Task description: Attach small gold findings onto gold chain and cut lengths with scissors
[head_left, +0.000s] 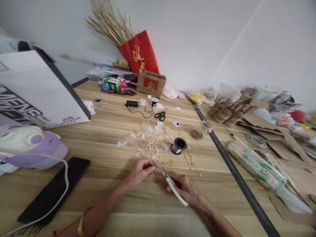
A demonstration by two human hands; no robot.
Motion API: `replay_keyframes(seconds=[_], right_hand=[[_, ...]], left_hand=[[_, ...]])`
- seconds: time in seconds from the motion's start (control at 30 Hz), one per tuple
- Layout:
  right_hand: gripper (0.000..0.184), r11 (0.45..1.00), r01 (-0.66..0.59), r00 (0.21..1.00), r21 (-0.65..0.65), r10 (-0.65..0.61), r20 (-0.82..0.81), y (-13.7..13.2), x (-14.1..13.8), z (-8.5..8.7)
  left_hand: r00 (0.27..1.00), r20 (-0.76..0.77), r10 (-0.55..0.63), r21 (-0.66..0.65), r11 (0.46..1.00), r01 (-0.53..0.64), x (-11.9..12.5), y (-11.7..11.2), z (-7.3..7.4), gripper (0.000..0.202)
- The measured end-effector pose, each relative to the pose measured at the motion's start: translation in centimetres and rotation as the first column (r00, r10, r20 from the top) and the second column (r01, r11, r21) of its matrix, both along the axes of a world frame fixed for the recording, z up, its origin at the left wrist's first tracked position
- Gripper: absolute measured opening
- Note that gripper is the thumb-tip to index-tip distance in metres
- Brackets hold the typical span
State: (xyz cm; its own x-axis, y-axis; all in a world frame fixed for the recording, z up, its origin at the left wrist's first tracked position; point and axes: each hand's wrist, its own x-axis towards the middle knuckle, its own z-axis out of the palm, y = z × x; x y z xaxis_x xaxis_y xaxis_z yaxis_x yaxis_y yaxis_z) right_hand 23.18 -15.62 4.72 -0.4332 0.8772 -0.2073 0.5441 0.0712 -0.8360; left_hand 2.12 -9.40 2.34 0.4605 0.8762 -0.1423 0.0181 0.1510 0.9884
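Note:
My right hand [184, 189] is wrapped around a pair of pliers [174, 190] with a white handle, jaws pointing up and left. At the jaw tips, my left hand [142, 171] pinches something too small to make out. A gold beaded chain [169, 163] lies just beyond the tips. Past my hands, gold and clear beads [150, 148] are spread in a loose heap, some on small plastic bags. A black spool of fine wire [178, 145] stands beside the heap, with a longer gold chain [189, 158] to its right.
Black scissors [161, 115], a wire spool [154, 101] and a tipped clear jar of beads [198, 132] lie farther back. On the left are a black phone-like slab [55, 187], a purple-and-white device [32, 146] and a large box [37, 89]. Wrapped sticks [256, 164] lie right.

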Motion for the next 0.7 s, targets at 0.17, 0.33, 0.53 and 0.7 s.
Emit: replay_keyframes(seconds=[0.17, 0.33, 0.53, 0.7], right_hand=[[0.028, 0.998, 0.039, 0.996, -0.049, -0.043, -0.077, 0.1, 0.7, -0.6], [0.035, 0.986, -0.011, 0.991, -0.168, -0.011, -0.130, 0.5, 2.1, -0.2], [0.043, 0.955, -0.078, 0.962, -0.288, -0.004, -0.274, 0.8, 3.6, -0.2], [0.047, 0.930, -0.099, 0.945, -0.354, -0.023, -0.325, 1.2, 4.4, -0.9]], left_hand=[[0.998, 0.024, 0.052, -0.060, 0.997, -0.051, 0.1, 0.2, -0.3, 0.017], [0.994, 0.066, 0.085, -0.113, 0.991, -0.077, 0.1, 0.4, -0.3, 0.023], [0.988, 0.103, 0.112, -0.176, 0.980, -0.093, -0.1, 0.3, -0.3, 0.027], [0.983, 0.150, 0.104, -0.185, 0.980, -0.075, -0.2, 0.3, -0.6, 0.032]])
